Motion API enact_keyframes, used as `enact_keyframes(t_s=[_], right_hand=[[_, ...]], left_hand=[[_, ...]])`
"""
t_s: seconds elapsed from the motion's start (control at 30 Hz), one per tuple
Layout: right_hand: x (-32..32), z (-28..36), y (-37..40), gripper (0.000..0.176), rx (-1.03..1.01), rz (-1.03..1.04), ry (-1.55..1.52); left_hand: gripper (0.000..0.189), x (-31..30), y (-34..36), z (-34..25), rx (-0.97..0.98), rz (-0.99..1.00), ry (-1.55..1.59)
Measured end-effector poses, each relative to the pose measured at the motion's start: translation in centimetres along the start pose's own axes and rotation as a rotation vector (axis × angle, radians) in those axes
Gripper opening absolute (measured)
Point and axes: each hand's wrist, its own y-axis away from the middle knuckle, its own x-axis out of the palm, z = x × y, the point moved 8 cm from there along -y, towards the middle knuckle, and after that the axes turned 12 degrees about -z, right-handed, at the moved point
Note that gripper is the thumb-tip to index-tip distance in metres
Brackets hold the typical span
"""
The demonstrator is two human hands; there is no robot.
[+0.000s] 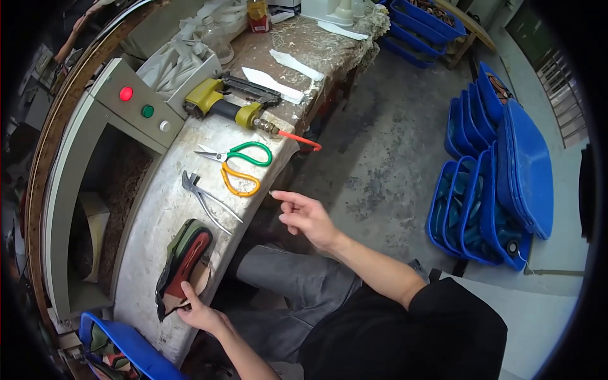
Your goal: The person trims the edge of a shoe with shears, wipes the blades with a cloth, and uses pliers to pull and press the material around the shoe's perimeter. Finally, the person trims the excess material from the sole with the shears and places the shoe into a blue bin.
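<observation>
A shoe upper (183, 259) in dark green and reddish brown, with a black edge, lies along the bench near its front edge. My left hand (201, 315) grips its lower end, the thumb on top and the other fingers partly hidden beneath. A tan piece (201, 278) shows at its side. My right hand (308, 218) is in the air just off the bench edge, index finger stretched out and the others loosely bent, with nothing clearly held. Nearest to it are scissors (235, 166) with green and orange handles. Metal pincers (206, 197) lie between the scissors and the upper.
A yellow-green nail gun (237, 104) with a red hose rests farther along the bench. Behind the bench edge stands a grey machine (82, 126) with lit red button. White strips fill a box (212, 68). Blue bins (529, 171) stack at right; another blue bin (136, 345) sits lower left.
</observation>
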Motion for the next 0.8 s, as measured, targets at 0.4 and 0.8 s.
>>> enact_keyframes(t_s=[0.4, 0.8], right_hand=[[6.6, 3.7, 4.7, 0.011, 0.107, 0.247, -0.083], [-5.5, 5.0, 3.7, 0.009, 0.212, 0.010, -0.384]], left_hand=[[0.037, -3.2, 0.2, -2.7, -0.090, 0.352, -0.332], [0.029, -1.2, 0.9, -10.1, 0.411, 0.275, -0.359]])
